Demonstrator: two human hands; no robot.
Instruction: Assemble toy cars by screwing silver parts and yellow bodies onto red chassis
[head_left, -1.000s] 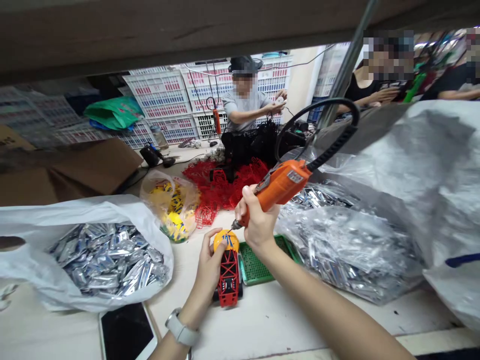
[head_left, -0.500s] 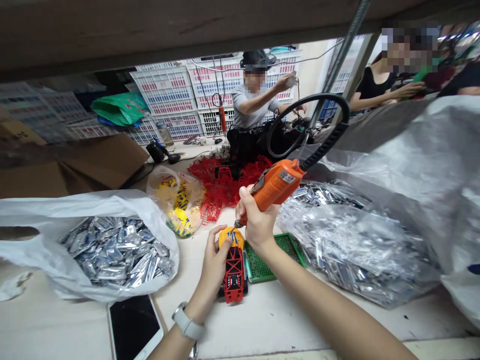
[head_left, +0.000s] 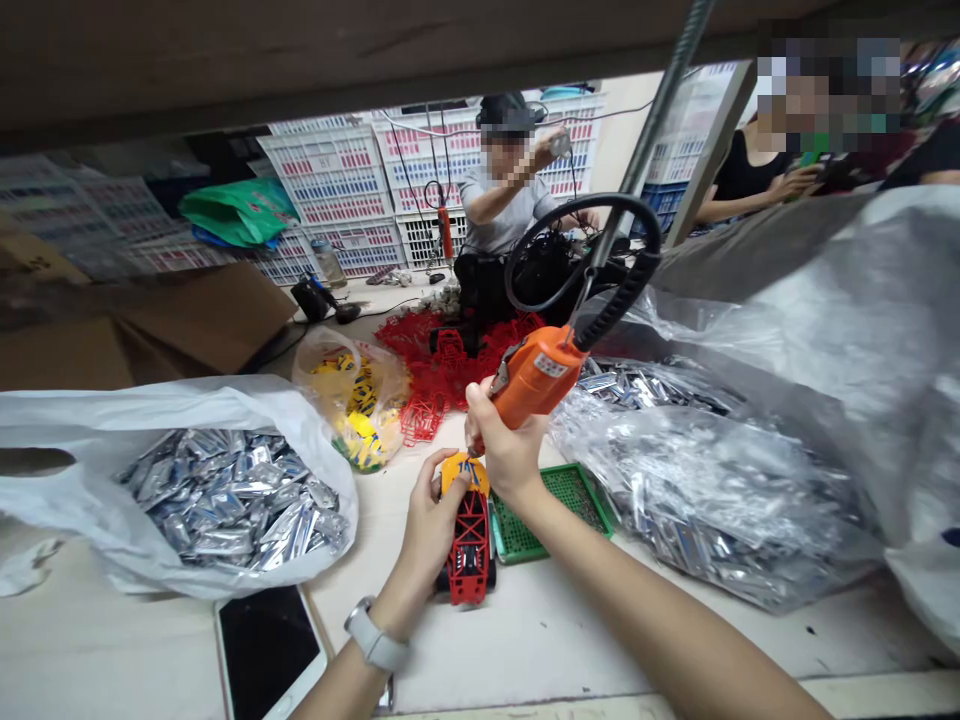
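Note:
My left hand (head_left: 430,520) is closed around a toy car (head_left: 469,540) with a red cage frame and a yellow nose, holding it on the white table (head_left: 540,640). My right hand (head_left: 504,448) grips an orange electric screwdriver (head_left: 534,376), tilted so its tip touches the yellow nose of the car. A black coiled cable (head_left: 600,290) loops up from the screwdriver's rear. A green tray (head_left: 559,510) lies just right of the car, partly under my right wrist.
A white bag of silver parts (head_left: 217,500) sits at left, a phone (head_left: 266,650) in front of it. A clear bag of silver parts (head_left: 705,480) fills the right. Behind lie a bag of yellow parts (head_left: 356,405) and red frames (head_left: 442,365). Other people work beyond.
The screwdriver has tipped more upright and shifted slightly left over the car's nose. The person opposite raised a hand higher. The view has shifted a little.

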